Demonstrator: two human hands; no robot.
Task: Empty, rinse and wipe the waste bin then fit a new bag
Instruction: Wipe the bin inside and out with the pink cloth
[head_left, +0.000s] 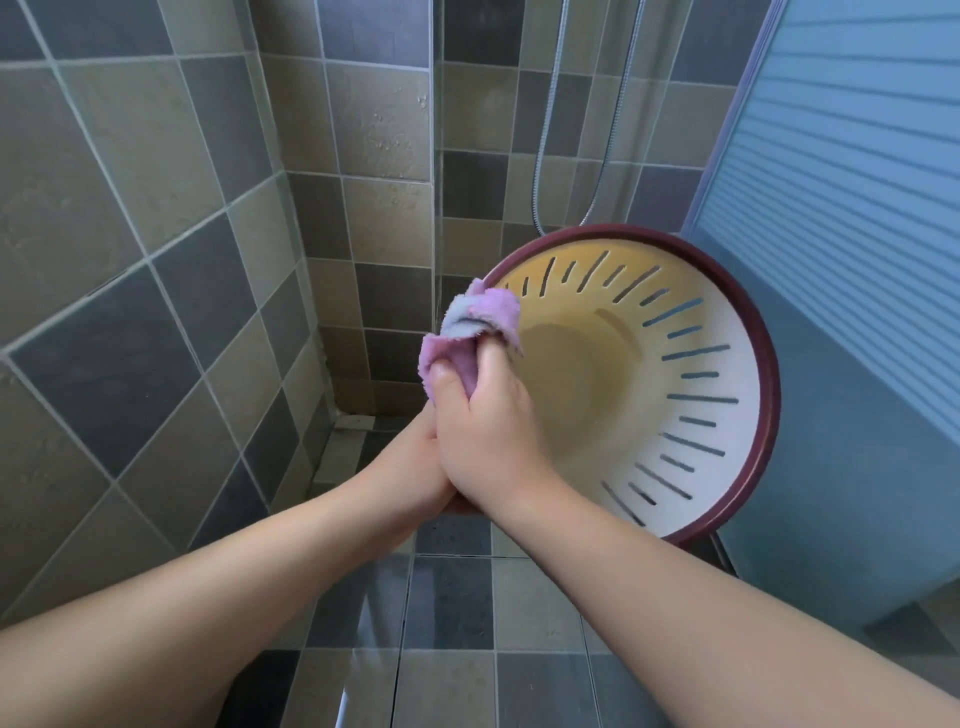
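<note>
Head view: right hand (488, 415) grips cloth (470, 332) at bin (675, 395) rim.

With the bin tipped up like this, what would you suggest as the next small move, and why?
Probably press the pink and grey cloth, gripped by the right hand, down onto the inner wall of the cream slotted waste bin with the maroon rim. The bin looks empty, faces the person, and the cloth sits bunched at its rim.

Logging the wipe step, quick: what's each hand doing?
Left hand: grips the bin at its rim.
Right hand: holds the pink cloth.
</note>
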